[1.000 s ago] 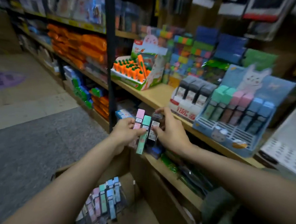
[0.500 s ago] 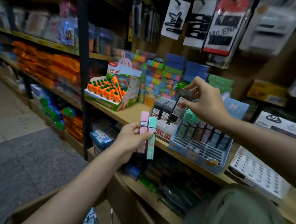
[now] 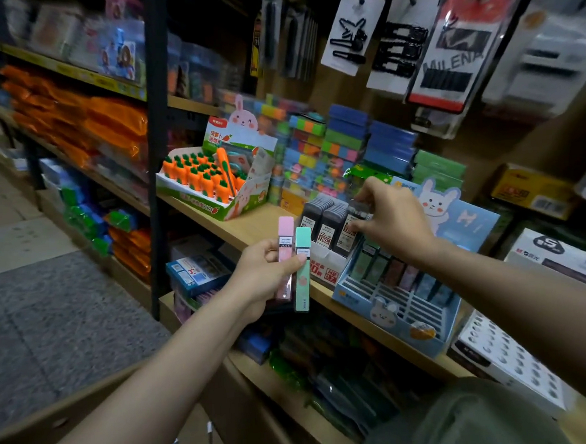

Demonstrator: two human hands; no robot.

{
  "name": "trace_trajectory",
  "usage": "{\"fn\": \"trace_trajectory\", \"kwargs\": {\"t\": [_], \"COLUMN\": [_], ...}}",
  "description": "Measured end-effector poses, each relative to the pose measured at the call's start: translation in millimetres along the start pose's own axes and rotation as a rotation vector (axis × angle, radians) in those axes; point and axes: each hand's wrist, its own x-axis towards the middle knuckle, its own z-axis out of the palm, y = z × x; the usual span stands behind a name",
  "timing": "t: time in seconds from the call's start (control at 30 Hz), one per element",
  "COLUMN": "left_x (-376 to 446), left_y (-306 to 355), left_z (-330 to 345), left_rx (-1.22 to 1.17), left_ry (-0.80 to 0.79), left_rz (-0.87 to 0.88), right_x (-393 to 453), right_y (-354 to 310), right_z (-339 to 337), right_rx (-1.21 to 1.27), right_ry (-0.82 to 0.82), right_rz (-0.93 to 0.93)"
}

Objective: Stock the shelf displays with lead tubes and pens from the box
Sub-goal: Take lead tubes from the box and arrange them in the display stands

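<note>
Left hand (image 3: 265, 275) grips two slim lead tubes before the shelf (image 3: 251, 229): a pink tube (image 3: 286, 256) and a mint-green tube (image 3: 302, 269), each white-labelled. Right hand (image 3: 392, 221) pinches a black tube (image 3: 353, 223) at the white display box (image 3: 327, 266).

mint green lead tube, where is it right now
In the head view, centre frame: the left hand holds the mint green lead tube beside the pink lead tube.

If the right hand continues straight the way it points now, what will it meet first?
Probably the white display box of black lead tubes: the right hand pinches a black tube just over its rightmost row. Depth is unclear.
</note>
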Motion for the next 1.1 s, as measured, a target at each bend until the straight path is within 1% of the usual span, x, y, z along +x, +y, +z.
{"fn": "trace_trajectory", "kwargs": {"t": [0.1, 0.2, 0.4, 0.47, 0.53, 0.57, 0.6, 0.67, 0.7, 0.73, 0.8, 0.87, 0.97, 1.03, 1.1], "left_x": [1.3, 0.6, -1.4, -2.1, -2.3, -2.7, -3.0, -4.7, -5.9, -7.1, -9.7, -11.3, -11.5, -11.5, -12.4], "left_y": [-3.5, -6.2, -9.9, -10.3, -10.8, -10.9, -11.2, -12.8, -14.3, -15.7, -18.3, -22.1, -26.9, -29.2, -30.8], "left_z": [3.8, 6.9, 10.8, 11.3, 12.4, 13.4, 15.5, 21.8, 25.7, 29.4, 35.9, 40.8, 42.9, 42.4, 43.2], "left_rx": [-0.003, 0.001, -0.004, -0.014, -0.016, -0.014, -0.015, -0.023, -0.017, -0.004, 0.008, -0.035, -0.086, -0.039, -0.033], "left_ry": [-0.017, -0.032, -0.045, -0.058, -0.083, -0.098, -0.117, -0.166, -0.188, -0.204, -0.227, -0.235, -0.173, -0.148, -0.134], "left_rz": [-0.009, -0.013, -0.011, -0.006, 0.017, 0.033, 0.047, 0.068, 0.084, 0.103, 0.13, 0.138, 0.131, 0.15, 0.129], "right_x": [1.2, 0.3, -8.0, -12.0, -19.1, -23.8, -30.0, -46.0, -53.5, -59.7, -66.9, -69.5, -69.6, -67.6, -66.7], "right_y": [-0.5, -2.7, -6.4, -6.3, -9.6, -13.2, -17.9, -27.2, -30.2, -31.3, -29.9, -20.1, 7.6, 26.4, 38.2], "right_z": [3.5, 7.9, 11.6, 6.4, -3.4, -8.0, -11.9, -14.0, -13.9, -13.4, -15.3, -23.5, -45.5, -61.0, -70.0], "right_rx": [-0.105, -0.155, -0.258, -0.176, 0.078, 0.213, 0.321, 0.473, 0.505, 0.516, 0.528, 0.578, 0.576, 0.515, 0.431], "right_ry": [0.001, -0.002, -0.067, -0.012, 0.102, 0.111, 0.052, -0.149, -0.203, -0.212, -0.187, -0.176, -0.09, -0.014, 0.024], "right_rz": [0.001, 0.002, 0.006, 0.018, 0.061, 0.088, 0.115, 0.183, 0.208, 0.225, 0.259, 0.297, 0.322, 0.339, 0.343]}}
